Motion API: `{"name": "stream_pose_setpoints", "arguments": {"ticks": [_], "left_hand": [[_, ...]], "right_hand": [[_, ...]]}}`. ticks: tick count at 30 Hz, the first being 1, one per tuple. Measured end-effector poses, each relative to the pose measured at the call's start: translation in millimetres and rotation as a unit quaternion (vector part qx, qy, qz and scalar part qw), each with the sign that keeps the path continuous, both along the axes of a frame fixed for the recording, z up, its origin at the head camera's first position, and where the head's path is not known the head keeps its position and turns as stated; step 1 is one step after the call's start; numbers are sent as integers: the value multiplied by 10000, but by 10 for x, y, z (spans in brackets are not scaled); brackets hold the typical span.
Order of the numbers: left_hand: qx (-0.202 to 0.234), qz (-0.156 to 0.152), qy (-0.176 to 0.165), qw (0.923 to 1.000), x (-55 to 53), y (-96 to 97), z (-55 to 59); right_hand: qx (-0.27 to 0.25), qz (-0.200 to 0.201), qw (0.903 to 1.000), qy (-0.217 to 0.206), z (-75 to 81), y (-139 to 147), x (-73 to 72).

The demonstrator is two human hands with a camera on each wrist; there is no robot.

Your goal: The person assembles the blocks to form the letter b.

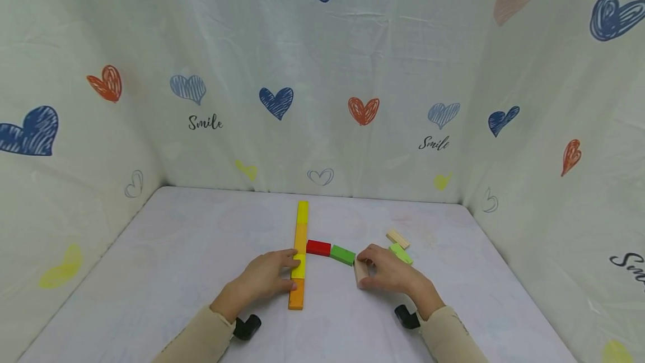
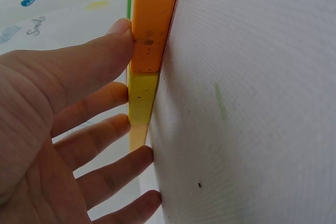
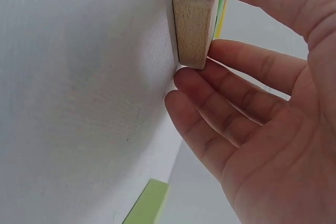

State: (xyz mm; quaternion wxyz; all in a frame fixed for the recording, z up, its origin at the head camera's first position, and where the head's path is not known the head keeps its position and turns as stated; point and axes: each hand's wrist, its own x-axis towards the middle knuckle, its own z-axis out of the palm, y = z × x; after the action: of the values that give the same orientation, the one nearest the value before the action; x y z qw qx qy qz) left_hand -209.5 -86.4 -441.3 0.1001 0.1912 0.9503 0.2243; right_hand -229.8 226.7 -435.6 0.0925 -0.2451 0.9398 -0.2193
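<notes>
A straight row of wooden blocks runs away from me in the head view: an orange block (image 1: 297, 298) nearest, then a yellow block (image 1: 299, 270), another orange block (image 1: 300, 237) and a yellow block (image 1: 302, 213) farthest. My left hand (image 1: 259, 276) rests its thumb and fingertips on the near part of this row, fingers loosely extended. From the row's right side a red block (image 1: 319, 247) and a green block (image 1: 343, 255) slant rightward. Beyond the green one, my right hand (image 1: 395, 273) pinches a plain wooden block (image 1: 361, 274) lying on the table, its near end close to the green block.
Right of my right hand lie a light green block (image 1: 400, 252) and a second plain wooden block (image 1: 398, 238). Black wrist-worn devices (image 1: 247, 327) show at both sleeves. A white curtain (image 1: 322, 60) printed with hearts surrounds the white table (image 1: 201, 228).
</notes>
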Motion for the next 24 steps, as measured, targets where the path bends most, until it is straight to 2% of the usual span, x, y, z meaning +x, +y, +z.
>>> {"name": "stream_pose_setpoints", "arguments": {"ticks": [15, 24], "left_hand": [[17, 49, -24, 10000, -5, 1, 4], [-16, 98, -108, 9999, -1, 14, 6]], "right_hand": [[-82, 38, 10000, -36, 34, 15, -11], [-153, -93, 9998, 5, 49, 68, -30]]}}
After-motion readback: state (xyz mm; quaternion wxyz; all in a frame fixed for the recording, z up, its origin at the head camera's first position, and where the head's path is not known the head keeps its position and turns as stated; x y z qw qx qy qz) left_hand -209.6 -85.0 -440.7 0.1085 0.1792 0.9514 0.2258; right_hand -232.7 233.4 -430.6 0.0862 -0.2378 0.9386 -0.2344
